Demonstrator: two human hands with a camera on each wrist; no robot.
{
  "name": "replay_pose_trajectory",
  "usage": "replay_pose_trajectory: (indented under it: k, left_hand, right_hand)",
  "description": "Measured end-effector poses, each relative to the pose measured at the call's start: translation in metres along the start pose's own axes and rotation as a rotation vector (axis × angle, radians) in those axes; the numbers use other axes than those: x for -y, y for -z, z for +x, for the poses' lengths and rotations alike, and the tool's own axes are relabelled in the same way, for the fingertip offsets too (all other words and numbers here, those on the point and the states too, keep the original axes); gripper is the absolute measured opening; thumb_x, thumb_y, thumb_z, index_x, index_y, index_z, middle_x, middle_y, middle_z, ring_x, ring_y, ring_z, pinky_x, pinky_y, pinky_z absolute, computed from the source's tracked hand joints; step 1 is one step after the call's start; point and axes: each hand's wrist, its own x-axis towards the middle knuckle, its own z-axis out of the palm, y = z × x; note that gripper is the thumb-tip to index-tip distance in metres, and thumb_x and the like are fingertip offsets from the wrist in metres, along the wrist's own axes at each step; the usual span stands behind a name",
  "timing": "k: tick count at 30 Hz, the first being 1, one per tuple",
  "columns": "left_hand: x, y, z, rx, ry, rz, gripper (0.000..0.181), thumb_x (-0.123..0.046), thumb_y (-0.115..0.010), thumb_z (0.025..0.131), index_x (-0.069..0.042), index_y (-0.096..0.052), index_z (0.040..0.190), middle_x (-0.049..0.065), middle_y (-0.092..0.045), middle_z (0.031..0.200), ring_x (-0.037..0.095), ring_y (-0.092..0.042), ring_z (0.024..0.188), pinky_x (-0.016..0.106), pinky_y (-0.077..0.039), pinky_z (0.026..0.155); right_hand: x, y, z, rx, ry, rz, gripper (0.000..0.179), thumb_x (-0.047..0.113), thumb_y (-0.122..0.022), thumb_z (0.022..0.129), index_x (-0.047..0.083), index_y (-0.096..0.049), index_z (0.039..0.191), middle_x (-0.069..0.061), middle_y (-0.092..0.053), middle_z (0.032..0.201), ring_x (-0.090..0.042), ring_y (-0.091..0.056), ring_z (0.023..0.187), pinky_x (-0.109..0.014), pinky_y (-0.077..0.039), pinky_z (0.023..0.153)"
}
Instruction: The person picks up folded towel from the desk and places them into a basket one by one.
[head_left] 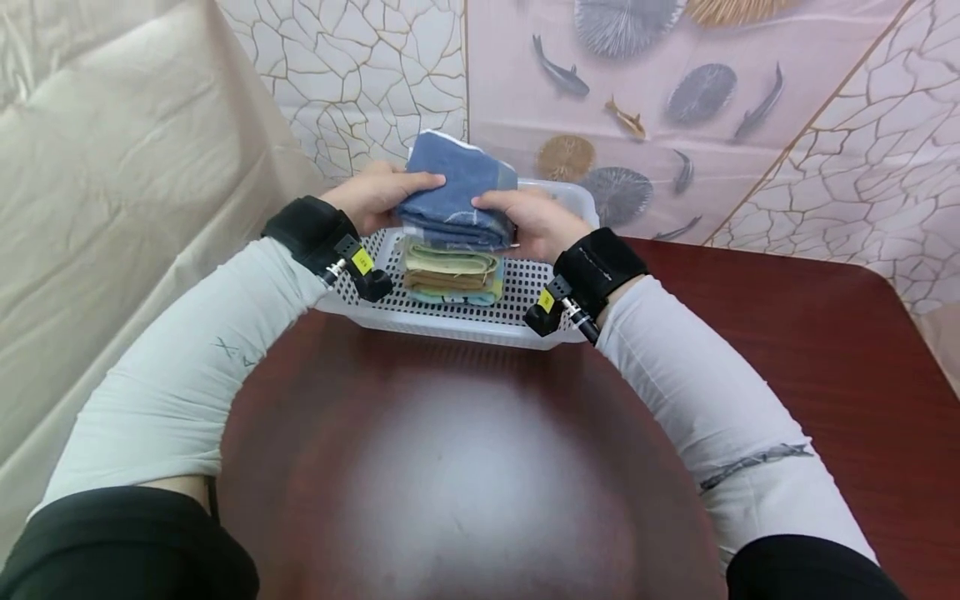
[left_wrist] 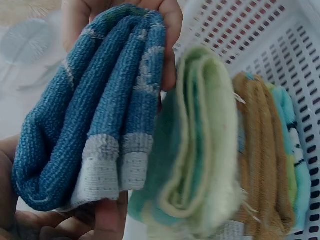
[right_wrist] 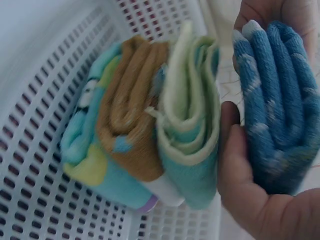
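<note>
Both hands hold a folded blue towel (head_left: 457, 183) by its two sides, above a stack of folded towels in a white basket. My left hand (head_left: 380, 196) grips its left side, thumb on top; my right hand (head_left: 534, 218) grips the right side the same way, fingers beneath. In the left wrist view the blue towel (left_wrist: 95, 105) shows several thick folds and a pale border. Below it lie a light green towel (right_wrist: 190, 100), a brown towel (right_wrist: 131, 100) and a turquoise and yellow towel (right_wrist: 95, 155). A gap shows between the blue towel and the green one in the right wrist view.
The white perforated basket (head_left: 480, 332) stands at the back of the dark red-brown table (head_left: 787, 350), against a patterned wall covering (head_left: 360, 75). Beige cloth (head_left: 135, 167) hangs along the left side. Black straps with small cameras sit on both wrists.
</note>
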Motion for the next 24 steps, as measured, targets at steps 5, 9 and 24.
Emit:
replay_pose_trajectory:
  k: [5, 9, 24]
  left_hand:
    - [0.012, 0.000, 0.007, 0.029, 0.046, 0.062, 0.058, -0.029, -0.062, 0.088, 0.000, -0.037, 0.133, 0.009, -0.055, 0.110, 0.018, -0.056, 0.098, 0.029, -0.048, 0.087]
    - [0.012, 0.006, 0.006, 0.051, 0.064, 0.189, 0.060, -0.030, -0.058, 0.091, -0.005, -0.032, 0.139, 0.012, -0.045, 0.128, 0.019, -0.053, 0.100, 0.031, -0.045, 0.091]
    - [0.017, 0.048, -0.061, -0.148, -0.370, 0.752, 0.049, -0.035, -0.049, 0.093, 0.002, -0.047, 0.124, 0.023, -0.051, 0.122, 0.031, -0.049, 0.104, 0.048, -0.041, 0.089]
  right_hand:
    - [-0.006, 0.006, 0.001, -0.027, -0.030, -0.109, 0.055, 0.019, -0.054, 0.091, 0.013, -0.026, 0.138, -0.010, -0.038, 0.133, -0.023, -0.047, 0.111, -0.037, -0.043, 0.092]
    - [-0.006, 0.014, -0.004, -0.048, -0.048, -0.214, 0.057, 0.021, -0.054, 0.092, 0.016, -0.024, 0.141, -0.011, -0.027, 0.143, -0.024, -0.042, 0.116, -0.036, -0.041, 0.094]
    - [-0.005, 0.070, -0.062, -0.180, 0.219, -0.310, 0.037, 0.031, -0.051, 0.093, 0.006, -0.048, 0.121, -0.010, -0.056, 0.114, -0.026, -0.056, 0.102, -0.032, -0.042, 0.084]
